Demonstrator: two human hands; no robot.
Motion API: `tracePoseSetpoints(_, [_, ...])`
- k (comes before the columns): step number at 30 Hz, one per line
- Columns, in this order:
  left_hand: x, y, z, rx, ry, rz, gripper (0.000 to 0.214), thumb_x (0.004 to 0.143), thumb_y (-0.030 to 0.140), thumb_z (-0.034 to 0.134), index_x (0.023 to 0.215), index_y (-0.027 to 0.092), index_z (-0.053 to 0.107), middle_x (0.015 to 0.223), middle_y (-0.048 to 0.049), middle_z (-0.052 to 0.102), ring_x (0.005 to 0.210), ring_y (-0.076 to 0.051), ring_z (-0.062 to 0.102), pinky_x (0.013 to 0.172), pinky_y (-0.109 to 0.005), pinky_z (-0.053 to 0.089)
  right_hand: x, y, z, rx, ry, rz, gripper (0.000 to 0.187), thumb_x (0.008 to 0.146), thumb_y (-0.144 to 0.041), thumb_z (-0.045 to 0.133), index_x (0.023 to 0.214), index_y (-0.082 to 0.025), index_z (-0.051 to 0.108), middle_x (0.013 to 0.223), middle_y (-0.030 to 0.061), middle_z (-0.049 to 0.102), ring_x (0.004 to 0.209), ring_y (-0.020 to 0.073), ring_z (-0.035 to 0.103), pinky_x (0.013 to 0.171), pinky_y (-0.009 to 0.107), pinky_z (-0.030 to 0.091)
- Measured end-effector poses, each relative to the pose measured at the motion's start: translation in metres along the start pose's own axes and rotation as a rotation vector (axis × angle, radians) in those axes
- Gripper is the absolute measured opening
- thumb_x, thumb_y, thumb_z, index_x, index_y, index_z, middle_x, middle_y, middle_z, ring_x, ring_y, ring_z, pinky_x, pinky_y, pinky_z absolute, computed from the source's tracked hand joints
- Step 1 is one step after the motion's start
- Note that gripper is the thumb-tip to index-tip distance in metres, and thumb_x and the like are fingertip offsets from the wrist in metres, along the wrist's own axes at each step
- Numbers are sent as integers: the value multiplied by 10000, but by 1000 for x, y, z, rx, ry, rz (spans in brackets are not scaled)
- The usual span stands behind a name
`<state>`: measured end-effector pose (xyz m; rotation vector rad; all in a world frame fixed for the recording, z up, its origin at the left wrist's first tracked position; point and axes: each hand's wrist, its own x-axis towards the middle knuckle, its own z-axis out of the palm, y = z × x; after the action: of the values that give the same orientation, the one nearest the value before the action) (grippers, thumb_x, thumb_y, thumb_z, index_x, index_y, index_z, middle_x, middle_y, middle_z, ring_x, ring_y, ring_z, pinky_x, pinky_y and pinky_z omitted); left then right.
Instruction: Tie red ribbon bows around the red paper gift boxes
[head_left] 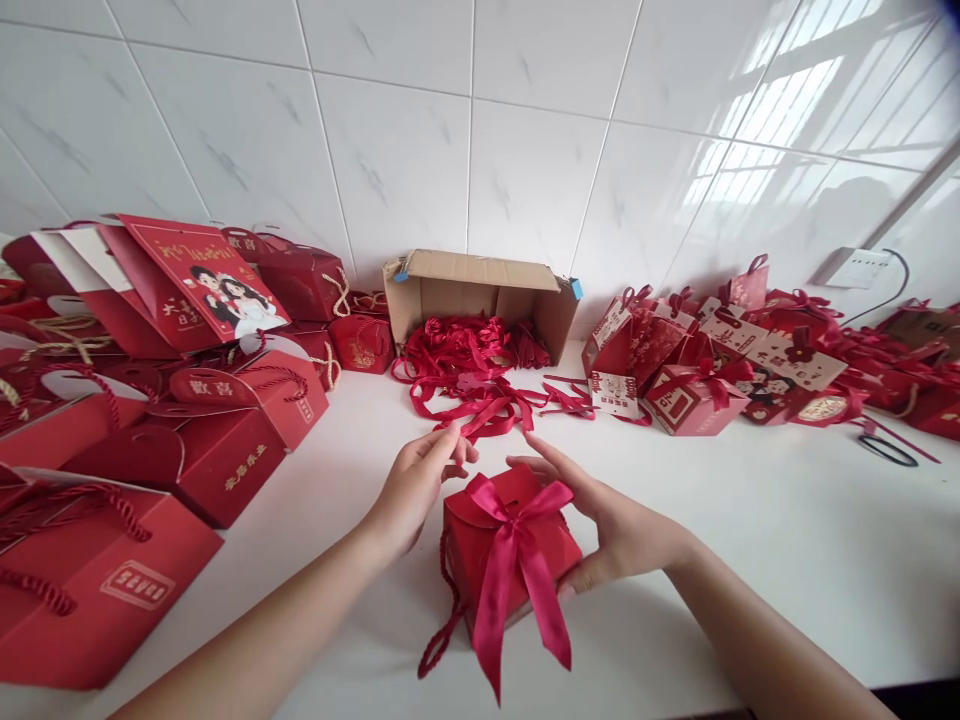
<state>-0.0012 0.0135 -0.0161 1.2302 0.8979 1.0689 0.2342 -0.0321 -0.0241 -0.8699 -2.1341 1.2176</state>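
Note:
A small red gift box [471,560] stands on the white table in front of me. A shiny crimson ribbon bow [514,530] is tied on its top, and two long tails hang down its front. From its left side a twisted red cord [441,640] loops onto the tabletop. My right hand [611,515] spans the box's right side, with the thumb at the near right edge and fingers at the back; part of them is hidden behind the box. My left hand [420,488] hovers by the far left corner, loosely curved, thumb and fingers apart and nothing in them.
Behind the box, an open cardboard carton [480,268] lies on its side with loose red ribbons [480,405] spilling out. Larger red boxes [247,460] crowd the left. Several small decorated boxes [697,400] stand at the right, near a black ring [889,450]. A tiled wall rises behind.

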Motion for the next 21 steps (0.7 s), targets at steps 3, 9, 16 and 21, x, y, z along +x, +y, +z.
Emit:
tracePoseSetpoints(3, [1,-2,-3,43,28,3,423,851,484,523,575,182,414,726,-5,534,754,-145,494,717,-256,411,-16,-1,-3,-54,77,50,1200,633,-308,826,1483,-350,-20,1501,109,275,1378,253,290,1112,420,271])
tracePoseSetpoints(9, [2,-1,-4,83,22,4,415,804,509,575,570,179,482,715,-10,522,753,-154,470,716,-267,391,-112,15,-34,-226,631,345,1078,709,-441,728,1483,-328,-14,1406,124,389,1299,320,406,1051,509,353])
tracePoseSetpoints(16, [3,-4,0,82,41,-32,443,805,541,530,552,189,438,729,-18,532,838,-183,505,704,-265,402,-174,39,-35,-797,1525,865,1265,600,-736,614,1486,-35,46,1459,297,227,1364,447,209,1087,559,248])
tracePoseSetpoints(21, [4,-8,0,167,61,-48,519,810,563,500,488,188,344,763,-46,582,860,-197,535,726,-273,416,-135,20,-19,-798,1263,708,1004,711,-697,529,1468,-136,180,1476,230,205,1376,396,206,1040,580,312])
